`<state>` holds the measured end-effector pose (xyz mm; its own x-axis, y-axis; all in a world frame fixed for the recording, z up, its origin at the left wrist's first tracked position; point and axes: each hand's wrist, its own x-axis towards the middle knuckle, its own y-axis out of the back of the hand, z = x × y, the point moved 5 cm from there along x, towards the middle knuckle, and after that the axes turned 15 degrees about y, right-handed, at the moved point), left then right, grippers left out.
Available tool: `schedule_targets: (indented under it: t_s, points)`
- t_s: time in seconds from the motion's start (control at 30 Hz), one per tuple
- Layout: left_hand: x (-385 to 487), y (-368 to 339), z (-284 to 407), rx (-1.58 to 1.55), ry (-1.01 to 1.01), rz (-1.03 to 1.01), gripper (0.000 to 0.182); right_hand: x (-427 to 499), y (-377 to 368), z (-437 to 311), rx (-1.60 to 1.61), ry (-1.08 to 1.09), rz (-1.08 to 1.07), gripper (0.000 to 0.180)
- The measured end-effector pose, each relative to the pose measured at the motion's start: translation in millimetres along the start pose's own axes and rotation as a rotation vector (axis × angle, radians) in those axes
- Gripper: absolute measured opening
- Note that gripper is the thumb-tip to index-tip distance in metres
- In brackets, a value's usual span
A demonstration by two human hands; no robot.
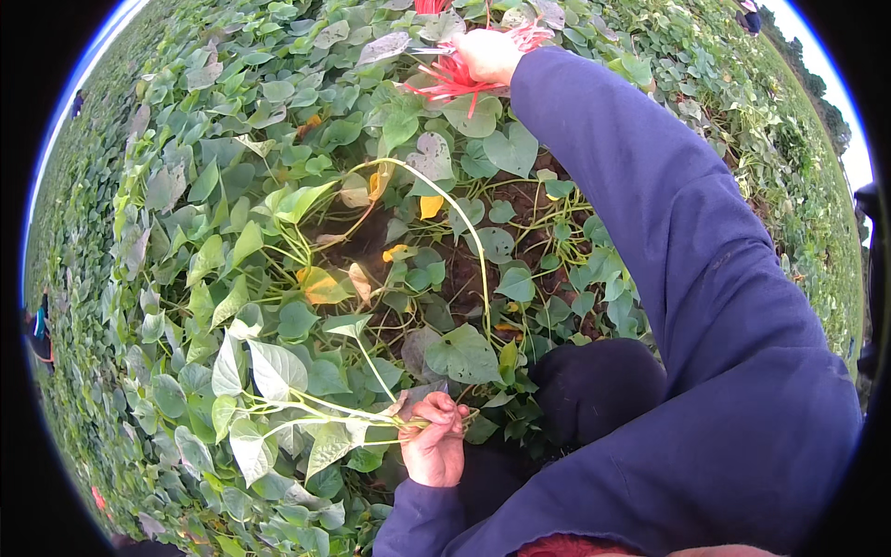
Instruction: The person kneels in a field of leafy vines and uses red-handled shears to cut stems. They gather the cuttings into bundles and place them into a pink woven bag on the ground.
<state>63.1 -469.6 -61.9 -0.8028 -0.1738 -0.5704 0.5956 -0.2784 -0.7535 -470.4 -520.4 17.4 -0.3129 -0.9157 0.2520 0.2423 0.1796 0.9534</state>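
At the lower middle, my left hand (435, 438) is closed round several cut-looking leafy vine stems (334, 412), whose pale heart-shaped leaves spread to the left. Farther out at the top, my right hand (487, 57) has its fingers round a bunch of red plastic strips (449, 82), with strip ends fanning out on both sides. A slim metal blade or scissor tip (430, 51) shows beside that hand; its other end is hidden. Between the hands, a long pale stem (459, 209) arches over the leaves.
Dense leafy vines (243, 174) surround me, with brown soil (466, 278) showing between them. More red strips (433, 5) lie at the top edge. My dark-clad knee (598, 390) is at the lower right. Other people are far off, including a person (40, 331) at the left rim.
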Motion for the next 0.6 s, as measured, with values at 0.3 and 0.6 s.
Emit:
schedule_targets:
  t_s: [0.3,0.6]
  points:
    - [42,9,31,-0.043,-0.030,0.103,0.011,-33,164,162,-0.223,0.006,0.571,0.018]
    - [30,37,2,-0.166,-0.102,0.334,0.015,-185,173,234,-0.192,-0.423,-0.185,0.026]
